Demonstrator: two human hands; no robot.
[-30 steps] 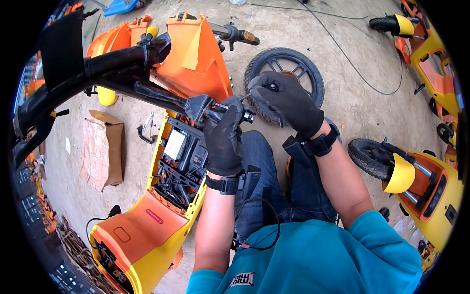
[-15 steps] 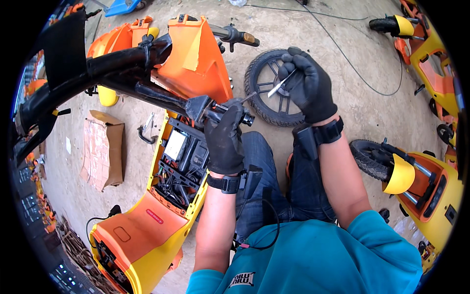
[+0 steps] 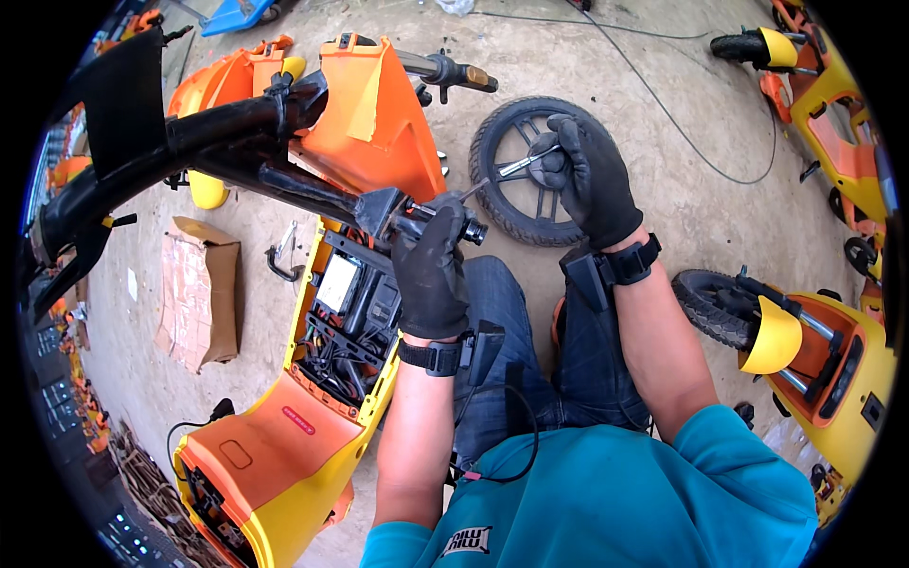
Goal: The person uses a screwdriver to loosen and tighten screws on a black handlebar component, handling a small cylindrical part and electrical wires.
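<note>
My left hand point(image 3: 431, 270), in a black glove, is closed round the black fitting point(image 3: 381, 210) at the end of a scooter's thick frame tube point(image 3: 222, 118). A thin dark rod point(image 3: 476, 188) sticks out beyond its fingertips; whether the fingers grip that rod too is unclear. My right hand point(image 3: 598, 185), gloved alike, pinches a slim shiny metal tool point(image 3: 526, 163) between thumb and fingers. The tool points left toward the rod, with a gap between them. Its exact kind is too small to tell.
Below my right hand a spoked wheel point(image 3: 492, 180) lies on the concrete. The yellow and orange scooter body point(image 3: 284, 417), wiring exposed, stands left of my legs. A cardboard box point(image 3: 199, 293) and a metal clamp-like tool point(image 3: 282, 256) lie farther left; another scooter point(image 3: 828, 350) stands right.
My right hand has turned slightly, and the metal tool has swung from steeply slanted to flatter, its tip moving up and left. My left hand has barely shifted.
</note>
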